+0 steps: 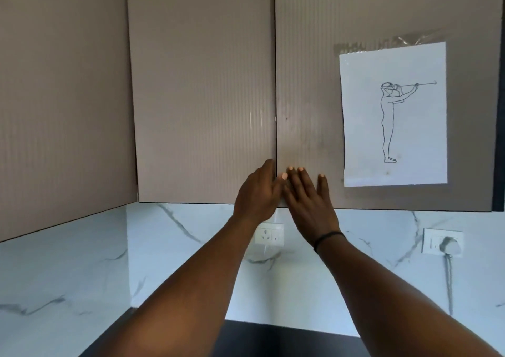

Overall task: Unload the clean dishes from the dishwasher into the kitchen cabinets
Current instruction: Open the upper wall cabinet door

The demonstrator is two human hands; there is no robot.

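Left hand: your left hand (257, 190) is raised to the lower edge of the left cabinet door (202, 88), fingers loosely extended, grasping nothing. Its fingertips lie at the seam between the two doors; you cannot tell from here whether they hook the door's edge.
Right hand: your right hand (308, 201) is flat and spread, palm toward the right cabinet door (308, 83), released and grasping nothing. It sits just beside the left hand, and the two overlap near the seam.
Wrist: a dark band (326, 239) circles your right wrist.
Cabinets: both doors are shut, ribbed and taupe. A third cabinet face (60, 97) meets them at the corner on the left.
Clean dishes: none are in view; the dishwasher is out of frame too.
Paper: a white sheet (395, 116) with a line drawing of a standing figure is taped to the right door, well apart from your hands.
Wall: marbled white backsplash (191, 247) runs below the cabinets.
Sockets: one outlet (269, 234) shows between your forearms; a second outlet (442, 242) further right holds a plug with a cord hanging down.
Surface: a dark surface (287, 337) shows at the bottom, between your arms.
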